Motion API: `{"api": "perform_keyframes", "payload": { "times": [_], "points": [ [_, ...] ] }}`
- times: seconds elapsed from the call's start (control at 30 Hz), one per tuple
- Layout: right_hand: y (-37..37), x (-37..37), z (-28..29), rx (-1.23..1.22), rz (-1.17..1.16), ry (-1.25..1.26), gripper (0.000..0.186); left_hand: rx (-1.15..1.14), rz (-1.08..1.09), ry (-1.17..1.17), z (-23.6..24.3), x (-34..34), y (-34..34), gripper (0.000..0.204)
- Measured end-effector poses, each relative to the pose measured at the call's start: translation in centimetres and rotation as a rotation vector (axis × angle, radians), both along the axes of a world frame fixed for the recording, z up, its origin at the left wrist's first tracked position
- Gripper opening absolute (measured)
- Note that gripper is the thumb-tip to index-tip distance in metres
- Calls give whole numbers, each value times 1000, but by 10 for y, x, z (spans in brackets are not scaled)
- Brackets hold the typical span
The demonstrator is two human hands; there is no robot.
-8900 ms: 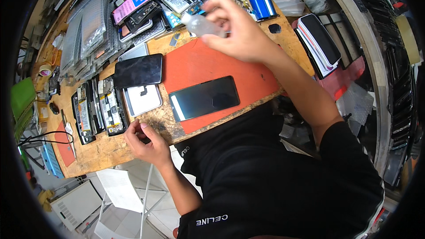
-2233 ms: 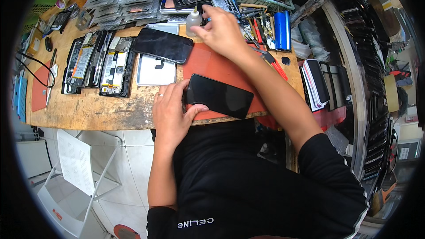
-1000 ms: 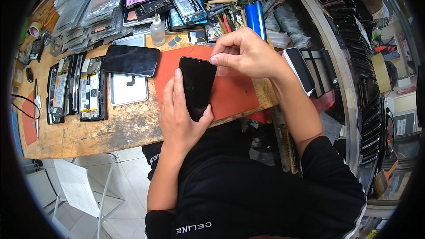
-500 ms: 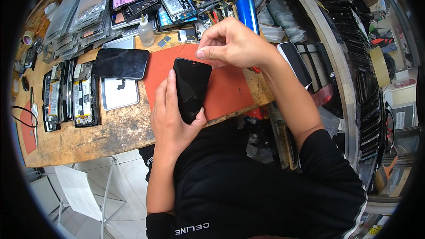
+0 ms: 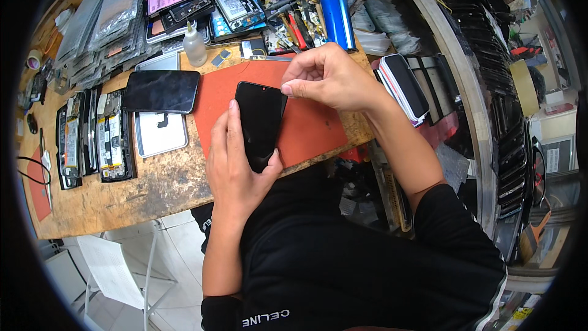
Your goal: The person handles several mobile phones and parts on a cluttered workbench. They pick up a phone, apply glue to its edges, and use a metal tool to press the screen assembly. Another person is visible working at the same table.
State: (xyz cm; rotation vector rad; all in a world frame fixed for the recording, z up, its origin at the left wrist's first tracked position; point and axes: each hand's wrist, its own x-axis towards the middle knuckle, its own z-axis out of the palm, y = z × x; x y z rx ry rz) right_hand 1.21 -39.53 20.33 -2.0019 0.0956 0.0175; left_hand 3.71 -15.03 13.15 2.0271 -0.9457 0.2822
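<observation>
Over the orange mat (image 5: 318, 130), in the head view, our left hand (image 5: 233, 165) gripped a black phone (image 5: 260, 119) by its edges; our right hand (image 5: 331, 79) pinched closed at its far corner, whether on anything we couldn't tell. We judged it light, stiff, slick, fragile, best held edgewise.

Worn wooden bench (image 5: 165, 187) | orange mat (image 5: 318, 132), flat | translucent bottle (image 5: 195, 49), upright | bubble-wrap packs (image 5: 113, 24), stacked | two opened phones (image 5: 111, 141)
</observation>
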Motion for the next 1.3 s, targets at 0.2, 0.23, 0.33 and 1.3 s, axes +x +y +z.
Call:
{"api": "perform_keyframes", "payload": {
  "times": [0.2,0.23,0.33,1.3],
  "points": [
    [3,10,7,-55,23,24,11,18,-30,39,0,2,1,101],
    [1,12,11,-81,50,51,10,25,-37,37,1,2,1,101],
    [-3,19,18,-118,110,93,9,36,-45,36,1,2,0,101],
    [-2,3,1,54,19,56,17,8,-43,29,-3,2,1,99]
  ]
}}
